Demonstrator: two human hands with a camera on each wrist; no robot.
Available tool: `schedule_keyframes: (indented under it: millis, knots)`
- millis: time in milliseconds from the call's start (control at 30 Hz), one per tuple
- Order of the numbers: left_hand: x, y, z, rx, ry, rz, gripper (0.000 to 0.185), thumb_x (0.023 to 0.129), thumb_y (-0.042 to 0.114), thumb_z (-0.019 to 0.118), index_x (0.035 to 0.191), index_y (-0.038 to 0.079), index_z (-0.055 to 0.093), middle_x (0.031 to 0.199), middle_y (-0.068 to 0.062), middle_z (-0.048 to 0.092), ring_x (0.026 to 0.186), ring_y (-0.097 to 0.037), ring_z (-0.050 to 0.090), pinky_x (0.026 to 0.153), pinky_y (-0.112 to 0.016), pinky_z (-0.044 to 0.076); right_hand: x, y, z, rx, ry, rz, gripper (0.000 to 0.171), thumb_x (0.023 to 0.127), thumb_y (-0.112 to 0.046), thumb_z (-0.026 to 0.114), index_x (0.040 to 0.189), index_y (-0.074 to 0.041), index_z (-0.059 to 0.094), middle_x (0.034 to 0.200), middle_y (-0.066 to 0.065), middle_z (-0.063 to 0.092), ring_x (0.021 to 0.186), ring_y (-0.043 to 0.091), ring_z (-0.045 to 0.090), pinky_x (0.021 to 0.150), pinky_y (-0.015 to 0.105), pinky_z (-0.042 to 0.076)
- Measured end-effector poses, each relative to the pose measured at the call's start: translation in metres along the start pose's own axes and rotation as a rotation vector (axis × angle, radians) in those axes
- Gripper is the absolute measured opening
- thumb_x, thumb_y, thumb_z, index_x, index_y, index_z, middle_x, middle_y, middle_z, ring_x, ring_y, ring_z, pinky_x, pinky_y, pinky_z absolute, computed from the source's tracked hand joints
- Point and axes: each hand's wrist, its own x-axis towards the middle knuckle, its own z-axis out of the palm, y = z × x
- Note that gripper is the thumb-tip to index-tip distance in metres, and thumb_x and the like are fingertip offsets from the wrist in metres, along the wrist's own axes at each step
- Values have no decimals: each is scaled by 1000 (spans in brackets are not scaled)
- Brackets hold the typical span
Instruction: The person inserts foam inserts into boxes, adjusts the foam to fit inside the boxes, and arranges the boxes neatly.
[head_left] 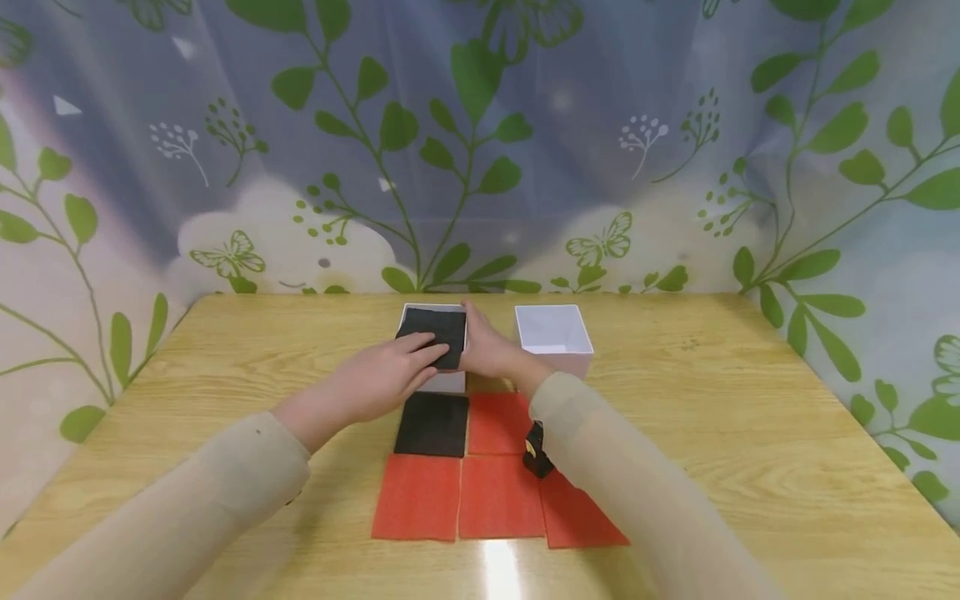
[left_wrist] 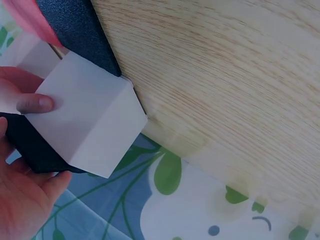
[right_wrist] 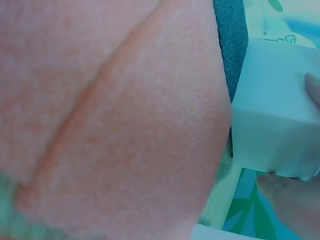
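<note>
A black square cloth-like piece lies over the mouth of the left white box. My left hand rests on that piece with extended fingers. From the right side, my right hand grips the box, one finger pointing up along its edge. In the left wrist view, fingertips touch the black piece, and the box's white walls show, with a digit pressed on one. Bare skin covers much of the right wrist view, beside the box. What lies inside this box is hidden.
Another white box stands to the right, its mouth upward. Nearer me, a black square and several red squares lie edge to edge on the wooden table. The right sleeve partly covers the red ones. A patterned curtain hangs behind.
</note>
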Motion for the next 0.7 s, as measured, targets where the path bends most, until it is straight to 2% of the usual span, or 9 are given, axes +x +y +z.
schedule_keyframes:
  millis: [233,467,700]
  knots:
    - [1,1,1,-6,-37,-55,40,98,24,49,134,6,51,133,-18,49,120,-29,49,93,-42,43,2,-3,2,-45,-19,-7,114,72,-18,81,148,-2,-3,147,24,17,134,33,21,107,43,24]
    - [4,-1,4,-26,-87,-89,42,99,27,46,136,7,48,137,-16,45,124,-28,45,96,-42,41,2,-2,3,-49,-33,25,113,73,-19,80,149,-6,-3,148,23,15,134,33,22,107,43,25]
    - [6,-3,4,-32,-105,-110,44,99,29,44,138,8,46,139,-15,43,125,-28,44,97,-42,40,0,-6,-1,-74,-57,55,110,75,-24,79,149,-7,-1,148,23,15,134,33,22,107,44,24]
